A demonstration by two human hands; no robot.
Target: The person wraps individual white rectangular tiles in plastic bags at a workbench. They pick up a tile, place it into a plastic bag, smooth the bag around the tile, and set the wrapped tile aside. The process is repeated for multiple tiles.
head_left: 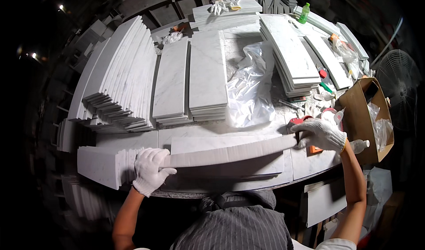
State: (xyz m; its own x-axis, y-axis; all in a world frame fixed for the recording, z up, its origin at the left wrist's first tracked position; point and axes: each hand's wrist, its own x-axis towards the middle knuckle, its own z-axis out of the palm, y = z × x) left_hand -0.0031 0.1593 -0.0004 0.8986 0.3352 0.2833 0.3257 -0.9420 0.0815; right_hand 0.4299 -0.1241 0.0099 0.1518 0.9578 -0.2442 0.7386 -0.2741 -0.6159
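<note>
Under gloved fingers (152, 161), marble strip (230, 152) ends hidden; workshop dark.

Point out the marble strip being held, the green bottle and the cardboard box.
marble strip (230, 153): head view, middle of its long face, between the gloved hands.
green bottle (304, 13): head view, on its body, far end of the table.
cardboard box (354, 112): head view, on its brown left wall.

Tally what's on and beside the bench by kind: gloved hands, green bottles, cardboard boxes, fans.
Gloved hands: 2, the left hand and the right hand, both gripping one long marble strip
Green bottle: 1
Cardboard box: 1
Fan: 1
Total: 5
</note>
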